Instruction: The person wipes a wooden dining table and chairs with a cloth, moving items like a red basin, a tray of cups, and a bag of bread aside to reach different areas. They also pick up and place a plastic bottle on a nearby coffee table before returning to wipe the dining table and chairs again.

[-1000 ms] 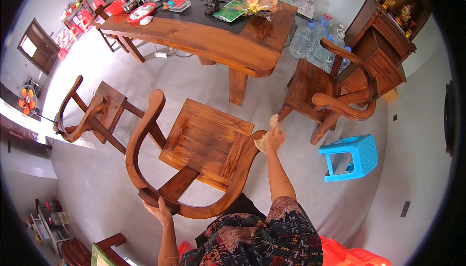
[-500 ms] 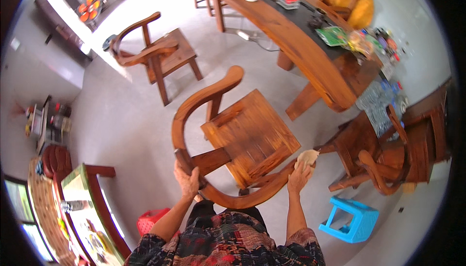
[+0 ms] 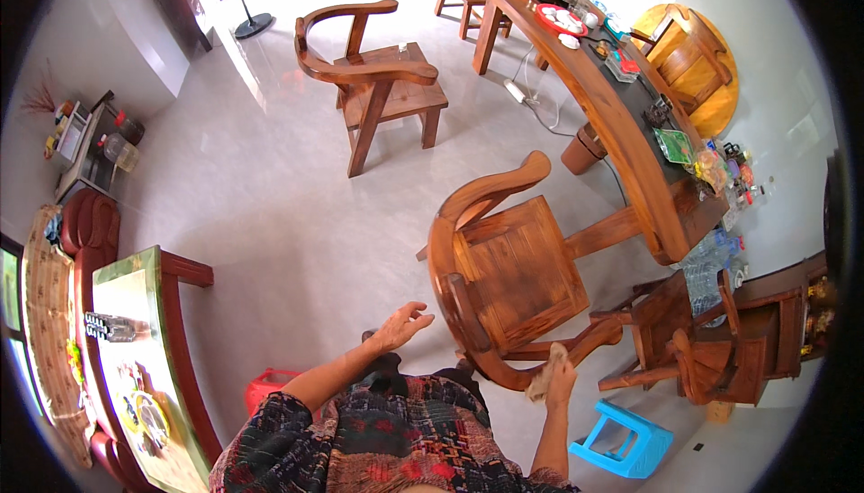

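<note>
A brown wooden armchair [image 3: 520,270] with a curved backrest rail stands just in front of me, its back toward me. My right hand [image 3: 562,379] is closed round a beige cloth [image 3: 540,381], which lies against the near part of the curved rail. Off to the left of the chair, my left hand [image 3: 402,325] hangs in the air with its fingers apart. It holds nothing and does not touch the rail.
Another wooden armchair [image 3: 389,88] stands farther off. A long wooden table [image 3: 621,146] bearing dishes and packages runs along the right. More wooden chairs [image 3: 684,331] and a blue plastic stool [image 3: 623,439] are at the near right. A glass-topped table [image 3: 135,281] stands left, near a red stool [image 3: 270,385].
My left hand has let go of the rail and moved away from it. The cloth in my right hand has shifted along the rail. The view has turned, so the chair appears farther right.
</note>
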### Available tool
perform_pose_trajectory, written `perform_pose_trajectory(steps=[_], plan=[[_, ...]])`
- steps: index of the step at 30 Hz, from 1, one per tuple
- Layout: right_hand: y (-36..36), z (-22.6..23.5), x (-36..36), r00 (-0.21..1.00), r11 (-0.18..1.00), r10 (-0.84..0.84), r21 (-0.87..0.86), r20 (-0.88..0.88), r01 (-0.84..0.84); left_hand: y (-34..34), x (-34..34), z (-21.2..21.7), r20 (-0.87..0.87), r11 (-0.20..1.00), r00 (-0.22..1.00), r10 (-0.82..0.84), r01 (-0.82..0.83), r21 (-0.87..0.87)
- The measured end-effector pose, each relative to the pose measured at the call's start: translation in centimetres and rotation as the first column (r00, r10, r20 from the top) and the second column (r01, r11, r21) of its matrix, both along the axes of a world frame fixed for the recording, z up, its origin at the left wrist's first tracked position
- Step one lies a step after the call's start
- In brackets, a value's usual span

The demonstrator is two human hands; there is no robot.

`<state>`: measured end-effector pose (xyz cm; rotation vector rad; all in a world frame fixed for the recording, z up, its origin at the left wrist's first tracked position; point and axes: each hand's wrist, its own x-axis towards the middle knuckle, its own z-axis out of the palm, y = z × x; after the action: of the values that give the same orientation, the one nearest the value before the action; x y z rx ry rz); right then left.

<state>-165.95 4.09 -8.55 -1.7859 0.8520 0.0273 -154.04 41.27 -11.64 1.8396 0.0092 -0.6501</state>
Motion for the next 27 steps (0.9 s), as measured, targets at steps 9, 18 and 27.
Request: perform_pose_trajectory(steps=[9, 18, 27], plan=[[16.8, 1.1, 14.4, 0.804, 0.564, 0.575, -0.640, -0.149, -0.522, 11.3, 1.0, -1.5, -0.021, 0.991, 0.992, 0.127, -0.128, -0.027], [21.8, 1.3, 22.1, 0.866, 0.778, 0.429, -0.592, 0.257, -0.209, 16.3, 3.0, -2.0, -0.256, 0.948, 0.916, 0.308, -0.319, 0.000], [22.9, -0.6, 26.1, 0.448, 0.125, 0.872, -0.796, -0.196, -0.592, 14.7, 12.8, -2.5, -0.206, 0.979, 0.957, 0.203, -0.203, 0.021]])
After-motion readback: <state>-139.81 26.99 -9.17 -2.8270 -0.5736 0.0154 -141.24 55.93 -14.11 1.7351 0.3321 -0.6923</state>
